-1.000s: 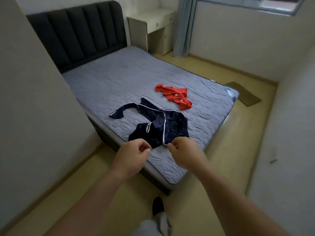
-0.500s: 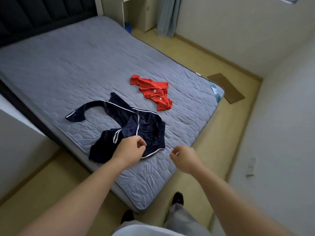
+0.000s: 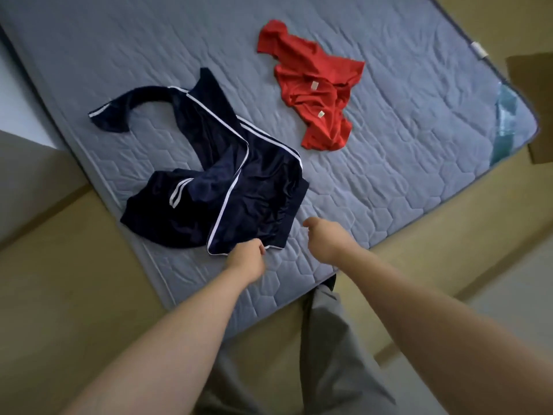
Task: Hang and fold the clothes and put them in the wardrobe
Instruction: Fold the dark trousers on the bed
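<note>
Left hand (image 3: 247, 259) dropped to near hem of navy jacket (image 3: 233, 190), now pinching white-piped edge. Right hand (image 3: 326, 239) curled, empty, hovering just right of jacket, not touching. Jacket crumpled at mattress (image 3: 404, 181) near edge, one sleeve flung toward left edge. Red shirt (image 3: 317, 85) crumpled farther in, apart from jacket.

Light: soft, diffuse, on the dim side; source direction cannot be told. Shadows faint and soft-edged. Bed (image 3: 389, 181) cover evenly lit, quilting seams readable. Navy garment (image 3: 254, 193): slight sheen on folds, dark areas lose detail. Wide-angle distortion: bed edges slant and bow, forearms (image 3: 167, 339) stretch toward the bottom corners. Mild softness overall, strongest at frame edges.
</note>
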Motion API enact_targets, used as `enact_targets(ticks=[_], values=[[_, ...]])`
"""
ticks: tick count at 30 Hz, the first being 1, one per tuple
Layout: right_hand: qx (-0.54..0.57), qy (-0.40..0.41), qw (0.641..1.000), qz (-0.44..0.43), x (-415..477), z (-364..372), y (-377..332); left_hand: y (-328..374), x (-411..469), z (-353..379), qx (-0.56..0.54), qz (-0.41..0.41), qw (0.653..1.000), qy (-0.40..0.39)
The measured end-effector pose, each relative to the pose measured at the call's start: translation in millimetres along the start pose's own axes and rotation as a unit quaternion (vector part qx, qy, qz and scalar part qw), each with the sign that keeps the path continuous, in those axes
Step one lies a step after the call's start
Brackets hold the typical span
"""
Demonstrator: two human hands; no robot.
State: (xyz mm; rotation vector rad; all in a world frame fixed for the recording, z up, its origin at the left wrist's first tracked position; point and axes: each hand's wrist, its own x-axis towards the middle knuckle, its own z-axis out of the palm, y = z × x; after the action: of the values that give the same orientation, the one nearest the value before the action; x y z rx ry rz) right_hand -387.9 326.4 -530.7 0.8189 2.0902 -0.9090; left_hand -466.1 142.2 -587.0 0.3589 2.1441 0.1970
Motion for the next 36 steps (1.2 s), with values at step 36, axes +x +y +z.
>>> enact_targets(ticks=[36], values=[[0.062,0.102,0.966,-0.232,-92.5,-67.9,-72.9,141.3,-164.2,-173.5,-0.218,0.074,0.897,0.376]])
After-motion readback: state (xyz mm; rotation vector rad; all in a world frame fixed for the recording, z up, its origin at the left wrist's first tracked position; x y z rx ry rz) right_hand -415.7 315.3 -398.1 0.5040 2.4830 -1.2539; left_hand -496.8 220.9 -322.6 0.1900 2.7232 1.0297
